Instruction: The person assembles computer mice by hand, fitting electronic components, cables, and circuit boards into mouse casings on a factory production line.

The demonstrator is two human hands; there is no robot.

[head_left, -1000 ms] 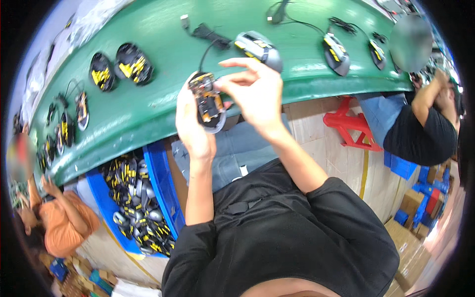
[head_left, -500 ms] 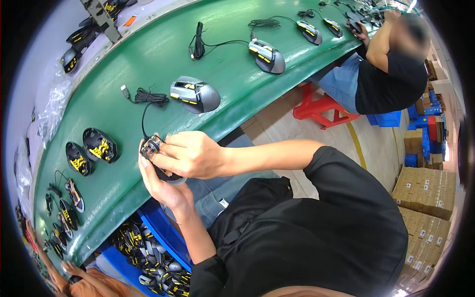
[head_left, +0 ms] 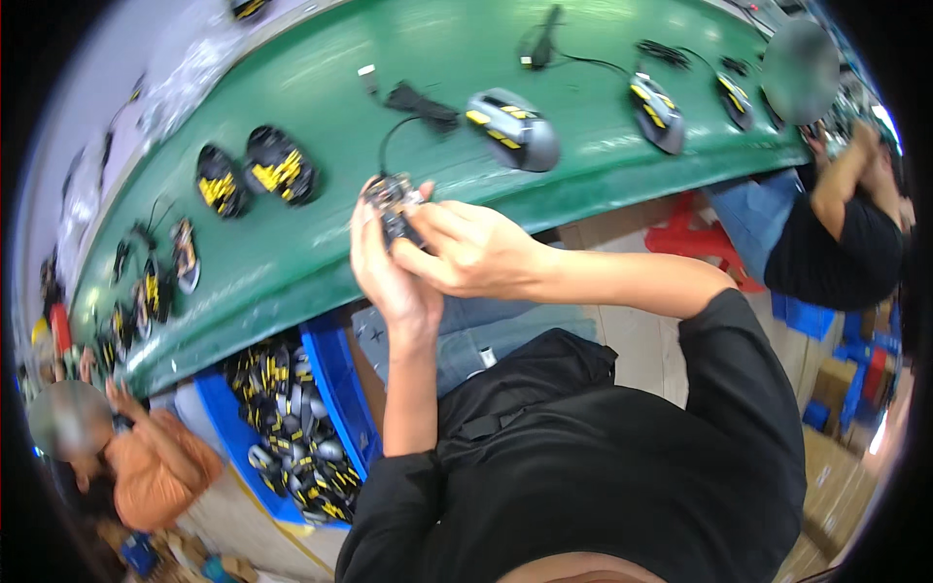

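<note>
Above the near edge of the green bench (head_left: 321, 228), I hold an opened computer mouse (head_left: 396, 197) with its circuit board bare. My left hand (head_left: 384, 267) cradles it from below and the left. The fingers of my right hand (head_left: 476, 248) are closed on its near right side; what the fingertips touch is blurred. From its far end a cable runs to a coiled bundle (head_left: 423, 105) and a plug (head_left: 367, 78) on the bench. Left of my hands lie two black mouse shells (head_left: 280, 167) with yellow parts. An assembled grey mouse (head_left: 515, 131) sits to the right.
A blue bin (head_left: 335, 384) full of mouse shells stands below the bench edge, left of my lap. More mice (head_left: 658, 112) line the bench at right, part-built ones (head_left: 185, 255) at left. Co-workers sit on both sides, one in an orange shirt (head_left: 165, 471). A red stool (head_left: 695, 233) is at right.
The whole view has swung left, so bench things appear farther right. My right fingers have shifted from over the circuit board to the mouse's near side. Both hands still hold it.
</note>
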